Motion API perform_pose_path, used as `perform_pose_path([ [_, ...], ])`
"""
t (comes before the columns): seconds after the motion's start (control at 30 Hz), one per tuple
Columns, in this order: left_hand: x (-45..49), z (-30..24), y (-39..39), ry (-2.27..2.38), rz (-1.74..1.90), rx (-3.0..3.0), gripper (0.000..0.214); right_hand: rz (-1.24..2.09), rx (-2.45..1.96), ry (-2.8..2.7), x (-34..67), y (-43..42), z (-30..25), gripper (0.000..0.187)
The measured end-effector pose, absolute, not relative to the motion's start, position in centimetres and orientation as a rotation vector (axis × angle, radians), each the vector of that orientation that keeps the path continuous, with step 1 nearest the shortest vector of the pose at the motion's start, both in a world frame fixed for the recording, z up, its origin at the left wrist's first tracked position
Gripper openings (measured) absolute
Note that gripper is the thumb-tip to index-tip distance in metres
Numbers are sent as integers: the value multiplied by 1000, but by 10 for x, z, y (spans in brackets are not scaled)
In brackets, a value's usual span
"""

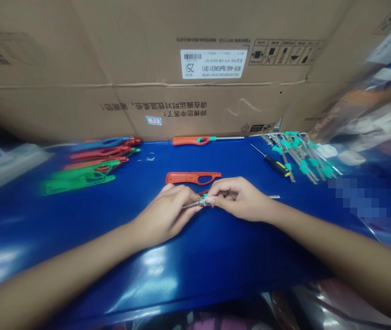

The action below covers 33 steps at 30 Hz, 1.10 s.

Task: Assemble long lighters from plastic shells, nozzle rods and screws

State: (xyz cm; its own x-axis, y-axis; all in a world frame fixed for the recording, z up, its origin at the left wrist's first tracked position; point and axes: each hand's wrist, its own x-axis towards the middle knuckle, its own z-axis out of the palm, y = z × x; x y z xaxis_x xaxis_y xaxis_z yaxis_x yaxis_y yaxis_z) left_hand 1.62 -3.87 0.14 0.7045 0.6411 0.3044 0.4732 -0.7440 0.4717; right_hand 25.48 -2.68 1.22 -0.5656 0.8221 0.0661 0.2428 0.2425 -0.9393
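My left hand (166,213) and my right hand (238,198) meet at the middle of the blue table (78,229). Both are closed in a pinch on a thin metal lighter tube with a teal fitting (201,200). The tube's tip sticks out to the right of my right hand. A red piece shows partly under my fingers. Just behind the hands lies an orange lighter shell half (192,177), flat on the table.
A pile of green, red and blue lighter shells (92,167) lies at the left. An assembled orange lighter (202,140) rests by the cardboard boxes (147,68). A yellow-black screwdriver (275,165) and a heap of metal tubes with teal fittings (301,156) lie at the right.
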Motion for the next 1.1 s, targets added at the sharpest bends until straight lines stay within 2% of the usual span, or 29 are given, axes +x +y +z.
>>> perform_pose_path([
  [0.37,9,13,-34,951,624,2523,15,1166,-1086,-1994,261,-30,15,27],
  [0.8,-1,5,-25,1006,691,2577,23,608,-817,-2287,268,-28,16,17],
  [1.1,-4,4,-21,873,776,2653,17,391,-813,-2458,270,-24,17,23],
])
